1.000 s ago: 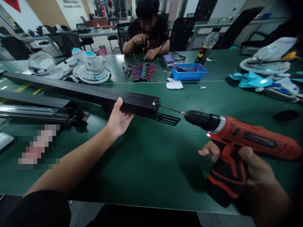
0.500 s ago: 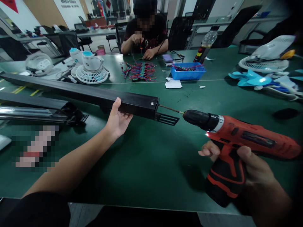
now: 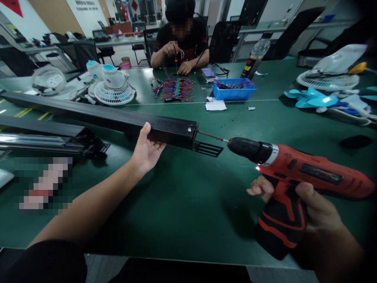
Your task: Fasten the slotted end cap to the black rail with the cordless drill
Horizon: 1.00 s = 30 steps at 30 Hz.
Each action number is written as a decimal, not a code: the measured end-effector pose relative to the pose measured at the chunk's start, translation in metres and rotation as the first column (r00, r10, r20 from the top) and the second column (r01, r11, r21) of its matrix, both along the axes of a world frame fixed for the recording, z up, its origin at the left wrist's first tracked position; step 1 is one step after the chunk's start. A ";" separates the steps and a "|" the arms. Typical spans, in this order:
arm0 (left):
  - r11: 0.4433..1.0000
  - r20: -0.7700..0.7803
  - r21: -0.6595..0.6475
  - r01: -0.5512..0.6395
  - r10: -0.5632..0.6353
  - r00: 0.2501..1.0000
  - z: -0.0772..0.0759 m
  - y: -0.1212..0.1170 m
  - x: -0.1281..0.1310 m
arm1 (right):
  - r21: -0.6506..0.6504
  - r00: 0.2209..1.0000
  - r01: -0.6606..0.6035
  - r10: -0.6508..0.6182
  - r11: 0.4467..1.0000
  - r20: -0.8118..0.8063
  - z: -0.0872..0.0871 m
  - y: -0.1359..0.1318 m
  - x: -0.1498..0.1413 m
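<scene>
My left hand grips a long black metal housing near its right end, thumb on top and fingers underneath, holding it just above the green table. A black slotted bracket sticks out of that end. My right hand is wrapped round the handle of a red and black cordless drill. Its thin bit points left and its tip enters the end face of the housing. A small light glows under the drill's chuck.
Another black housing and a shiny rail lie at the left. Small white fans and fan parts stand at the back. A blue tray, a wire bundle and paper scraps lie mid-table. A person works opposite.
Almost nothing has changed: the view shifted slightly, and the drill and housing keep the same pose. The person opposite moved their hands a little.
</scene>
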<state>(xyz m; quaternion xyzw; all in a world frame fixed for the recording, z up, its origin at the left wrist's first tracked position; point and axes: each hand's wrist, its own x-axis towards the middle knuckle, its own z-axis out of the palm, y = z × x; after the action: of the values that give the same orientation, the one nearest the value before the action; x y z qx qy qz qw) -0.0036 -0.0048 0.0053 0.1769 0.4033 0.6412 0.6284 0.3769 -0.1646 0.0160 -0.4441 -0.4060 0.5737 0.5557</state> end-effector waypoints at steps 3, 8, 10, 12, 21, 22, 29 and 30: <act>1.000 -0.020 -0.009 -0.017 0.017 1.000 0.006 -0.003 0.004 | 0.002 1.000 0.021 -0.021 1.000 -0.002 -0.002 -0.001 0.001; 1.000 -0.013 -0.012 -0.010 0.010 1.000 0.007 -0.004 0.004 | 0.006 1.000 0.015 -0.015 1.000 -0.015 -0.002 0.000 0.000; 1.000 -0.007 -0.011 0.000 0.000 1.000 0.004 -0.003 0.003 | 0.028 1.000 0.013 -0.013 1.000 -0.021 0.000 0.000 -0.003; 1.000 -0.009 -0.005 0.008 -0.008 1.000 0.002 -0.002 0.001 | 0.044 1.000 0.019 -0.018 0.999 -0.024 0.001 0.001 -0.005; 1.000 -0.022 0.010 0.012 -0.012 1.000 -0.003 0.000 0.000 | 0.016 0.999 0.048 -0.048 0.999 0.002 -0.002 -0.001 -0.002; 1.000 -0.022 0.011 0.014 -0.013 1.000 -0.003 0.000 0.000 | 0.012 0.999 0.047 -0.047 0.999 0.003 -0.003 -0.001 -0.002; 0.999 -0.007 0.011 0.032 -0.031 0.999 -0.005 0.001 -0.002 | -0.013 0.999 0.044 -0.044 0.999 -0.008 -0.003 -0.002 0.000; 0.999 -0.003 0.011 0.035 -0.035 0.999 -0.006 0.002 -0.003 | -0.015 0.999 0.047 -0.048 0.999 -0.013 -0.003 -0.002 0.000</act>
<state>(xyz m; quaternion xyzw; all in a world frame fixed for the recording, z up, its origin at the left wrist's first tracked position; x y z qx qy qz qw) -0.0063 -0.0032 -0.0005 0.1883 0.3975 0.6319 0.6381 0.3771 -0.1669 0.0133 -0.4538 -0.3876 0.5661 0.5686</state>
